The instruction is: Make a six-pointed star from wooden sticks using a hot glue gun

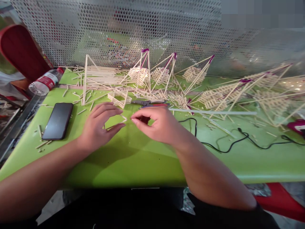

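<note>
Over the green table my left hand [101, 125] curls its thumb and fingers around a small frame of thin wooden sticks [124, 118], partly hidden by the hand. My right hand [154, 122] is just to its right, thumb and forefinger pinched together; whatever is between the tips, if anything, is too small to make out. Just beyond the hands lies a stacked stick frame [119, 98]. Beside it are pliers [143, 102], partly covered by my right hand.
Several stick structures with purple-tied tops [140, 74] line the back, before a perforated metal panel [100, 25]. Loose sticks [102, 76] lie about. A phone [57, 121] and bottle [46, 82] are on the left. A black cable [221, 151] and glue stick [214, 112] stretch rightward.
</note>
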{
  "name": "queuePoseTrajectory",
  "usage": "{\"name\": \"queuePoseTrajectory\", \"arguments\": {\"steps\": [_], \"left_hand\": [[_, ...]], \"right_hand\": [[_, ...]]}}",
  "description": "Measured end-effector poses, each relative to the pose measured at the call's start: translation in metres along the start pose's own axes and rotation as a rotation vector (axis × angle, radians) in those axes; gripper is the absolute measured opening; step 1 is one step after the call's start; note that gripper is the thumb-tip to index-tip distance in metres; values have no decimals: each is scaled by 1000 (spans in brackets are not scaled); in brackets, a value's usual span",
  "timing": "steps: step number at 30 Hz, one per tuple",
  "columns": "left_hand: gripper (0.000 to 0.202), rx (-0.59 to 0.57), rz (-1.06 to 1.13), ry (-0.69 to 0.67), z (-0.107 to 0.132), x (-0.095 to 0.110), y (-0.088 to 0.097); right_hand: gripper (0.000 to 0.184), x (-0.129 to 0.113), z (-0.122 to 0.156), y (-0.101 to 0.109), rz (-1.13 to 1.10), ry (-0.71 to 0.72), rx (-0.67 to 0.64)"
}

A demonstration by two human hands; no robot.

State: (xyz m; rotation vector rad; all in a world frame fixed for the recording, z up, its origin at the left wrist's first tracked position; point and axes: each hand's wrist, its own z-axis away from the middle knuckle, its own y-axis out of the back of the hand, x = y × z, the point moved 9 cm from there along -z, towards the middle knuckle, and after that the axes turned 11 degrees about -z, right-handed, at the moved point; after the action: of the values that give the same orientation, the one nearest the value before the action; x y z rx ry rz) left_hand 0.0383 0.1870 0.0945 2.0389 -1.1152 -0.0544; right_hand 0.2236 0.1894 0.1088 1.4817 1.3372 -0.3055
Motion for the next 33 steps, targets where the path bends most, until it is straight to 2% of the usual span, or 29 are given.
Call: {"name": "queuePoseTrajectory", "arguments": {"steps": [4,7,22,33], "left_hand": [[31,20,-64,-82,1,7,1],[30,5,-83,-83,1,8,0],[29,-14,-145,-122,4,14,0],[26,-65,-183,-94,6,12,-4]], "right_hand": [[15,12,0,-10,-80,-107,-46],[15,14,1,-12,-119,-140,-59],[17,18,2,-16,-129,-177,-70],[16,19,1,-19,-110,-189,-72]]}}
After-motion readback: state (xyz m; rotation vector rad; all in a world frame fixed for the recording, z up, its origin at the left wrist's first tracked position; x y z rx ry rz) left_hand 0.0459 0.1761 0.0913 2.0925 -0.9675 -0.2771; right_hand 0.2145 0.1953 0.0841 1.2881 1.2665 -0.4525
